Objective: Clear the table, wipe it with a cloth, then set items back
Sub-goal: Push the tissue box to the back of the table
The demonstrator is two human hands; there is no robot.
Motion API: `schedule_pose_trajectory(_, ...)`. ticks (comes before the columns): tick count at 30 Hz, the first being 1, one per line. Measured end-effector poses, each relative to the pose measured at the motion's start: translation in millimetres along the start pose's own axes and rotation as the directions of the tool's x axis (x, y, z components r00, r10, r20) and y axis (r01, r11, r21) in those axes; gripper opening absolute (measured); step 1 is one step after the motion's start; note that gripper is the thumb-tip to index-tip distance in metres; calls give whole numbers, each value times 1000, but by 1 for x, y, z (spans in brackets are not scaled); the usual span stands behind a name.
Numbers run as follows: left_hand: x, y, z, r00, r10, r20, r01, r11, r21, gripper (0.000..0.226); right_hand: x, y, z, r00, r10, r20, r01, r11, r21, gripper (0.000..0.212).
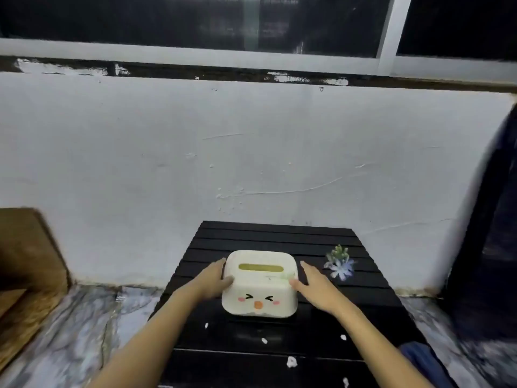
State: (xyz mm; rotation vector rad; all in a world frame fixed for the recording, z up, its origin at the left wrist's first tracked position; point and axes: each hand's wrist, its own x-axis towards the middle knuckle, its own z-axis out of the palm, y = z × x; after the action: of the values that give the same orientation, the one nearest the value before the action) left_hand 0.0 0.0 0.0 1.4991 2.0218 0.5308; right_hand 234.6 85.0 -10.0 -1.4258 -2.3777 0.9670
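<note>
**Both hands close on the tissue box**

Bare forearms come up from the bottom edge of the view, one from each lower corner, and angle inward toward the middle of the black slatted table [279, 236]. Small white scraps [291, 361] lie scattered on the near slats between the arms, some just below the box and some closer to the camera.

At the table's centre sits a cream tissue box [260, 284] with rounded corners, a slot in its top and a little cartoon face with pink cheeks on the side that faces the camera. It appears to rest on the table; whether it has left the surface cannot be told.

The left hand [213, 280] is pressed flat against the box's left side, wrist straight, fingers together and reaching along the wall, the thumb hooked over the near top edge. The right hand [313, 285] mirrors it on the right side: palm turned inward, fingers extended along the wall, thumb laid on the top corner. Neither hand is curled into a fist; both are spread wide enough to span the box, which is clasped between them.

Just to the right of the right hand, on the table's far right part, lies a small artificial flower sprig [340, 264] with pale blue petals and green leaves, apart from the box. A white wall [251, 152] rises behind the table.
</note>
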Motion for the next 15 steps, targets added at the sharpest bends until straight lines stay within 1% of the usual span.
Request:
schedule_pose_trajectory(2,-2,-5,3,1000,21,9,-20,996,-92,46,-2,6,6,999,51,19,-50,999,-3,71)
schedule_pose_trajectory(5,-12,-8,10,999,23,33,-15,975,-221,47,-5,14,15,996,82,34,-83,996,20,72)
schedule_pose_trajectory(11,-17,-17,21,1000,-7,20,11,979,-202,57,-9,16,27,1000,24,13,-25,994,109,67)
schedule_pose_trajectory(13,-18,-19,23,1000,-6,8,8,980,-198,58,-11,13,29,1000,0,-9,1,990,140,61)
schedule_pose_trajectory(15,-18,-19,25,1000,7,-14,-10,980,-200,54,-11,11,31,999,-10,-33,15,986,166,52)
